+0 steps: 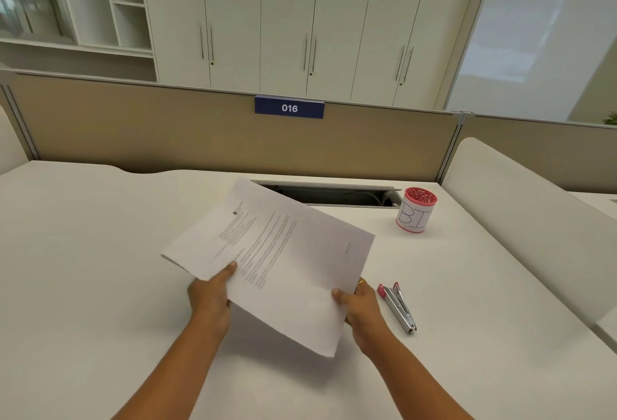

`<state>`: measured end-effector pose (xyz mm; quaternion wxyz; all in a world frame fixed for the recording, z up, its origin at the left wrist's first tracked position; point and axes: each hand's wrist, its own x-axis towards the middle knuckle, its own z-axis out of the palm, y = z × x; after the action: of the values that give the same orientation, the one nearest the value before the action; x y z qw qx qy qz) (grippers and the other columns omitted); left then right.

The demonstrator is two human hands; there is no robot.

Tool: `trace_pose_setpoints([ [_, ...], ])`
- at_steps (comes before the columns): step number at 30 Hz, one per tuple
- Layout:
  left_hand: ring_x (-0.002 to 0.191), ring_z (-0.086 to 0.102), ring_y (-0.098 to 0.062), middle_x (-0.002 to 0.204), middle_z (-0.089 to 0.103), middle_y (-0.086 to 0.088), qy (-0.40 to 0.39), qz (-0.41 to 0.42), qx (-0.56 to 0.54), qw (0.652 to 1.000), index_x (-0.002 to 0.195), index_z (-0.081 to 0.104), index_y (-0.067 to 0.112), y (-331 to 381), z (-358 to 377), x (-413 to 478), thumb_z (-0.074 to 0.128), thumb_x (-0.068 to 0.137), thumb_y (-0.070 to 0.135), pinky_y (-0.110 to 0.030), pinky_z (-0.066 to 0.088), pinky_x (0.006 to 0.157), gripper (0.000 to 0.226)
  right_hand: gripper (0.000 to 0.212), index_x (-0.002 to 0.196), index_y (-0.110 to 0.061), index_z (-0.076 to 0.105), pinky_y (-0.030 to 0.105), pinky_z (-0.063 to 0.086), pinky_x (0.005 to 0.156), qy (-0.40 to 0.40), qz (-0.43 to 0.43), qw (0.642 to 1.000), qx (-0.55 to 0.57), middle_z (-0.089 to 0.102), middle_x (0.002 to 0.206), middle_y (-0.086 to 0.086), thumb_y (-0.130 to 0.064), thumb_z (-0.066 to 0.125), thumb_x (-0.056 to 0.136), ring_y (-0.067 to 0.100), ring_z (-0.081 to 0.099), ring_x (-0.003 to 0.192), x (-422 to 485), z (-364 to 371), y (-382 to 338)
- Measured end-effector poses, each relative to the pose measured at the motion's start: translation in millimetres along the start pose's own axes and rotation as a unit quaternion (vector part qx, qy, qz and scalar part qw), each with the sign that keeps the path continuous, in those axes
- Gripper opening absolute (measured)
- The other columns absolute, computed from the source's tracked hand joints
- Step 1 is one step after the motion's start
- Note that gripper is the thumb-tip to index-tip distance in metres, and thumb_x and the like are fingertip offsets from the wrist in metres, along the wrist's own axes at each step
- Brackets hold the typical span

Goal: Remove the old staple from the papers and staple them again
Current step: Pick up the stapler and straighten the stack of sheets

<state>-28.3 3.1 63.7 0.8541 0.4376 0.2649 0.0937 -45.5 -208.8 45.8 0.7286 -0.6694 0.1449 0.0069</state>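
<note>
A set of printed white papers point(277, 259) is held tilted above the white desk point(83, 269), turned diagonally. My left hand point(210, 296) grips its near left edge, thumb on top. My right hand point(359, 302) grips the near right edge, thumb on the sheet, fingers hidden beneath. The staple is too small to make out. A silver stapler with pink ends point(397, 307) lies flat on the desk just right of my right hand, untouched.
A pink mesh cup with a white label point(415, 209) stands at the back right. A cable slot point(334, 194) opens in the desk behind the papers. A tan partition point(167, 132) borders the far edge, and a white divider point(534, 219) the right side.
</note>
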Motion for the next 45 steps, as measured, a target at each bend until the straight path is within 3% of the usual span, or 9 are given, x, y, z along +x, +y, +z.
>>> trace_pose_setpoints([
  [6, 0.086, 0.060, -0.024, 0.105, 0.062, -0.012, -0.022, 0.040, 0.109, 0.993, 0.120, 0.058, 0.002, 38.4, -21.5, 22.7, 0.067, 0.076, -0.007, -0.033, 0.050, 0.077, 0.046, 0.029, 0.110, -0.006, 0.055, 0.037, 0.051, 0.076, 0.017, -0.031, 0.997, -0.069, 0.063, 0.108, 0.016, 0.009, 0.049, 0.086, 0.029, 0.060, 0.092, 7.8, -32.3, -18.5],
  [13, 0.076, 0.064, -0.024, 0.085, 0.067, -0.011, -0.149, 0.071, 0.357, 0.919, 0.108, 0.061, -0.003, 39.4, -17.1, 15.6, 0.065, 0.078, -0.007, -0.026, 0.055, 0.063, 0.030, 0.030, 0.117, -0.007, 0.057, 0.042, 0.049, 0.089, 0.115, -0.109, 0.977, -0.142, 0.063, 0.110, 0.012, 0.001, 0.047, 0.090, 0.031, 0.059, 0.098, 11.7, -30.7, -43.8],
  [16, 0.083, 0.065, -0.025, 0.094, 0.069, -0.016, -0.128, 0.196, 0.389, 0.891, 0.106, 0.066, -0.005, 30.3, -5.9, 8.4, 0.066, 0.078, -0.004, -0.030, 0.055, 0.078, 0.028, 0.030, 0.120, -0.003, 0.056, 0.041, 0.047, 0.090, 0.166, -0.168, 0.962, -0.134, 0.060, 0.102, 0.008, 0.001, 0.046, 0.091, 0.027, 0.056, 0.095, 4.5, -17.4, -47.1],
  [20, 0.086, 0.064, -0.018, 0.095, 0.068, -0.005, -0.089, 0.311, 0.363, 0.874, 0.104, 0.069, -0.001, 20.0, 5.3, -4.3, 0.066, 0.080, -0.001, -0.008, 0.048, 0.068, 0.025, 0.024, 0.115, 0.001, 0.055, 0.031, 0.045, 0.076, 0.209, -0.228, 0.945, -0.106, 0.056, 0.094, 0.005, -0.001, 0.043, 0.095, 0.027, 0.053, 0.088, -3.8, -4.9, -45.4],
  [25, 0.086, 0.062, -0.030, 0.093, 0.070, -0.019, -0.065, 0.253, 0.442, 0.858, 0.101, 0.066, -0.006, 1.2, 0.8, -0.4, 0.060, 0.086, 0.006, -0.040, 0.050, 0.078, 0.020, 0.025, 0.116, 0.003, 0.053, 0.001, 0.038, 0.060, 0.185, -0.209, 0.948, -0.154, 0.058, 0.096, 0.006, -0.001, 0.041, 0.095, 0.020, 0.049, 0.085, -8.2, -3.6, -25.1],
  [30, 0.094, 0.061, -0.040, 0.101, 0.068, -0.023, -0.077, 0.226, 0.501, 0.832, 0.103, 0.064, -0.008, -7.6, -2.2, 3.0, 0.055, 0.090, 0.009, -0.042, 0.049, 0.075, 0.023, 0.027, 0.119, -0.001, 0.053, 0.025, 0.036, 0.077, 0.172, -0.135, 0.954, -0.205, 0.062, 0.106, 0.013, -0.004, 0.041, 0.096, 0.021, 0.051, 0.090, -4.6, -6.8, -5.2],
  [35, 0.085, 0.061, -0.038, 0.099, 0.069, -0.024, -0.068, 0.287, 0.489, 0.821, 0.100, 0.064, -0.009, -5.6, 4.5, -1.7, 0.053, 0.091, 0.009, -0.040, 0.048, 0.070, 0.023, 0.015, 0.100, 0.000, 0.056, 0.012, 0.035, 0.054, 0.189, -0.169, 0.945, -0.209, 0.049, 0.069, -0.005, -0.004, 0.042, 0.095, 0.017, 0.044, 0.067, -2.4, -6.3, -13.2],
  [39, 0.078, 0.056, -0.031, 0.098, 0.069, -0.021, -0.060, 0.314, 0.469, 0.824, 0.099, 0.063, -0.011, -5.8, 6.6, -5.5, 0.052, 0.091, 0.007, -0.034, 0.043, 0.063, 0.023, 0.020, 0.106, 0.006, 0.055, 0.014, 0.037, 0.058, 0.191, -0.184, 0.943, -0.201, 0.054, 0.079, 0.002, -0.004, 0.042, 0.095, 0.021, 0.046, 0.073, -3.2, -2.9, -17.4],
  [45, 0.093, 0.062, -0.037, 0.102, 0.068, -0.023, -0.103, 0.214, 0.547, 0.803, 0.103, 0.063, -0.008, -16.2, -3.7, 5.6, 0.052, 0.091, 0.009, -0.033, 0.042, 0.069, 0.024, 0.026, 0.116, 0.001, 0.051, 0.028, 0.040, 0.073, 0.125, -0.085, 0.941, -0.304, 0.052, 0.093, 0.006, -0.001, 0.038, 0.094, 0.023, 0.048, 0.081, 1.8, -4.6, -0.4],
])
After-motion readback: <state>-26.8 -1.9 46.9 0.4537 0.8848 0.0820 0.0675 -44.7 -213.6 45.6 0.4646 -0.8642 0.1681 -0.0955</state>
